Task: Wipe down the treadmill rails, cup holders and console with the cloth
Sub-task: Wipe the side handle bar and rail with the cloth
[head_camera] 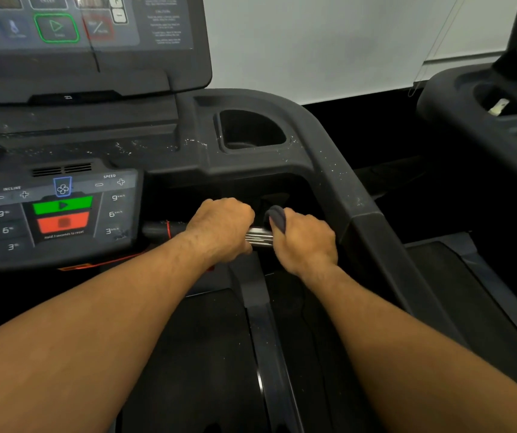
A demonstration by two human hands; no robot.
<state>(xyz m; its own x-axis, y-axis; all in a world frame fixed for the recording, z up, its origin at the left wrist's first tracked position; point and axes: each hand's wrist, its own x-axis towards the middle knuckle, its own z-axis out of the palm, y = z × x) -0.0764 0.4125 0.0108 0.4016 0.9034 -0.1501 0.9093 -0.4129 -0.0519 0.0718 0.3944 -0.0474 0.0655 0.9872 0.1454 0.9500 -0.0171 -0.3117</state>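
Left hand [222, 228]: centre of frame, fingers curled over the horizontal handlebar [157, 229], gripping it just left of the metal pulse sensor [258, 239]
Right hand [305, 242]: just right of the left hand, fist closed around the cloth [277, 218], pressing it onto the same bar
Cloth: dark grey, bunched, poking out above the right fist, touching the bar at the sensor's right end
Step in hand: most likely wiping the handlebar
Probably left to do: cup holder [251, 129] at upper centre, white specks on its rim and along the ledge [157, 146] to its left; right side rail [375, 226], speckled too
Not possible to judge: control panel [60, 214] at mid left and console screen [63, 26] at upper left, no clear sign of wiping either way
Hidden: fingertips of both hands under the bar; most of the cloth inside the fist
Cut off: left part of the console, plus any left rail or left cup holder, outside the frame
Hard to make out: screen text, blurred; pale object [497, 106] in the neighbouring treadmill [457, 89] at upper right, not identifiable
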